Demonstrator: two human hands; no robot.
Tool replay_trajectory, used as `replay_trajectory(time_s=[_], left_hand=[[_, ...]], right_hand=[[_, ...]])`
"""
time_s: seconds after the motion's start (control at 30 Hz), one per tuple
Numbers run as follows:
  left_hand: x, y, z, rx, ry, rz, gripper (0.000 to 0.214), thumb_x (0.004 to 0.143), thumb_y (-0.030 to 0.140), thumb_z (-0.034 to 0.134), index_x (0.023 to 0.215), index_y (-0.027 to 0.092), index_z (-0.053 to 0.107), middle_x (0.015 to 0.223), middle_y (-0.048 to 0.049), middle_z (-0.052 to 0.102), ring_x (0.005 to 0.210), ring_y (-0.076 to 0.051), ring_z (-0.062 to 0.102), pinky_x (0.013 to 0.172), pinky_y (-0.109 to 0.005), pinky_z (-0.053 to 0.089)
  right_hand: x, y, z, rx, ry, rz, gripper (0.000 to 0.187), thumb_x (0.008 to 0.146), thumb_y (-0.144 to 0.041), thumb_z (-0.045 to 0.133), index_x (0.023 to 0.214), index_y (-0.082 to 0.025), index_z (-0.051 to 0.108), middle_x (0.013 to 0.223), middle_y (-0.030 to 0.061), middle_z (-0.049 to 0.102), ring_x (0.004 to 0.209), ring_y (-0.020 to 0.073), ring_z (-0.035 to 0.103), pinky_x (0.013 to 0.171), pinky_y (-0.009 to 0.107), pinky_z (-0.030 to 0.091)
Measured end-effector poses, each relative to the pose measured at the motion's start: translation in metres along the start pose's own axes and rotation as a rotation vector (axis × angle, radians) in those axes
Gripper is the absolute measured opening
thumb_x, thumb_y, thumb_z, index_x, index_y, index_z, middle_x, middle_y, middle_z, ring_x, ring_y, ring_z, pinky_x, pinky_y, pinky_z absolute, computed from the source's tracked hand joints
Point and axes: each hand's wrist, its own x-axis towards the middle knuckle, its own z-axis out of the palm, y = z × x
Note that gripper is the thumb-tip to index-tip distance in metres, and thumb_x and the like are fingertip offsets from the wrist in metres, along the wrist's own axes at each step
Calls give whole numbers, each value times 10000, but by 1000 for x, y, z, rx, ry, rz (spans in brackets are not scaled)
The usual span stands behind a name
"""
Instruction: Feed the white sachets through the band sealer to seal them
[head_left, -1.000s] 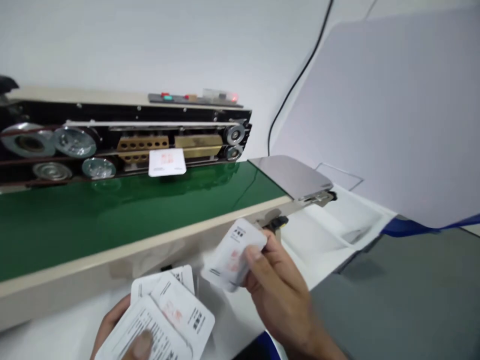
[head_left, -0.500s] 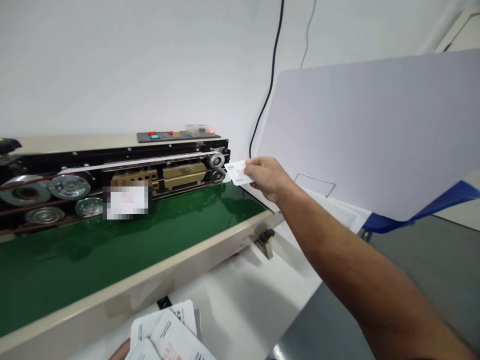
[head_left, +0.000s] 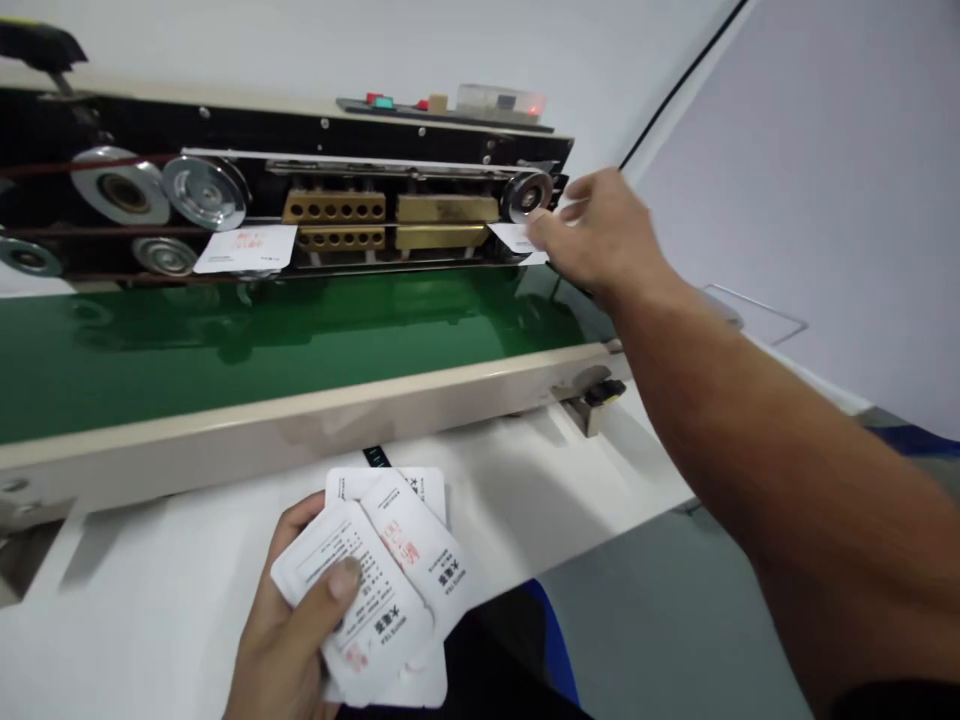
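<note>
My left hand [head_left: 289, 625] is closed on a fanned stack of white pouches [head_left: 390, 580] at the bottom of the view, thumb pressed on the top one. My right hand [head_left: 600, 235] reaches out to the right end of the sealing machine [head_left: 300, 190], fingers pinching a white pouch [head_left: 514, 237] at the intake roller. Another white pouch [head_left: 244, 248] rides along the sealing track at the left, above the green conveyor belt [head_left: 262, 335].
The machine's control panel [head_left: 450, 105] with red and green buttons sits on top. A large white board [head_left: 840, 200] leans at the right, with a black cable [head_left: 675, 90] on the wall. The white tabletop [head_left: 150, 590] lies in front of the conveyor.
My right hand carried a pouch from near the stack up to the machine's right intake. The pouch in the track travelled leftwards. The camera has tilted downwards and closer.
</note>
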Motion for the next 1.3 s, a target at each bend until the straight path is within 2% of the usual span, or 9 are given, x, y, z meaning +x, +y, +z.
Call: replay_trajectory(time_s=[0.07,0.13,0.23,0.37,0.6,0.7,0.9,1.07,1.3], left_hand=[[1,0,1,-45,-9,4,676,591,391,875,1185,332,558,837,-4,699,715,-190,679,595,-215,524],[2,-1,3,-82,-17,15,648,600,368,874,1170,316,570,814,-6,696,684,-178,672,594,-222,525],[2,-1,5,-125,-19,35,613,629,339,853,1175,314,575,782,-7,693,660,-179,667,598,-250,536],[2,0,5,-114,26,58,501,676,319,818,1124,342,596,778,3,696,642,-171,667,602,-251,540],[2,0,6,-97,108,48,508,660,329,832,1112,367,603,806,17,696,711,-179,683,599,-209,537],[1,0,6,-63,116,40,524,652,350,840,1118,390,603,808,28,693,735,-179,684,581,-185,527],[0,-2,9,16,59,41,502,691,381,825,1129,370,582,793,27,684,753,-170,683,589,-168,520],[-2,-4,9,33,-13,63,480,713,360,813,1123,342,565,781,20,688,704,-163,681,578,-172,511],[-1,-3,12,-3,58,90,524,724,416,799,1172,325,542,809,10,704,686,-171,682,607,-212,524]], right_hand=[[-43,-6,-5,-29,251,-241,248,882,-279,641,1034,-117,532,1081,100,538,888,160,506,848,329,378],[-99,-8,-8,66,284,-474,148,906,-315,596,892,-195,511,856,34,525,718,159,470,714,325,416],[-180,-4,-2,193,-234,-636,321,870,-388,658,1064,-210,475,916,58,538,810,220,522,688,357,474],[-235,2,16,400,-561,-359,530,858,-384,668,1277,-216,390,986,54,525,838,209,549,692,368,510],[-230,14,20,905,-691,109,318,950,-261,587,1232,-302,446,854,-24,510,760,130,533,665,270,487],[-215,24,11,1076,-627,218,292,950,-277,617,1213,-305,494,890,-14,515,763,126,547,640,253,501],[-198,15,-9,961,-337,43,375,945,-168,590,1245,-351,457,985,-6,545,671,106,543,510,221,462],[-206,-14,14,681,-350,-319,502,916,-125,559,1327,-337,364,1040,10,614,917,183,627,801,365,535],[-229,-28,41,859,-493,-85,736,788,-199,713,1360,-325,268,1089,53,613,914,250,666,834,448,571]])
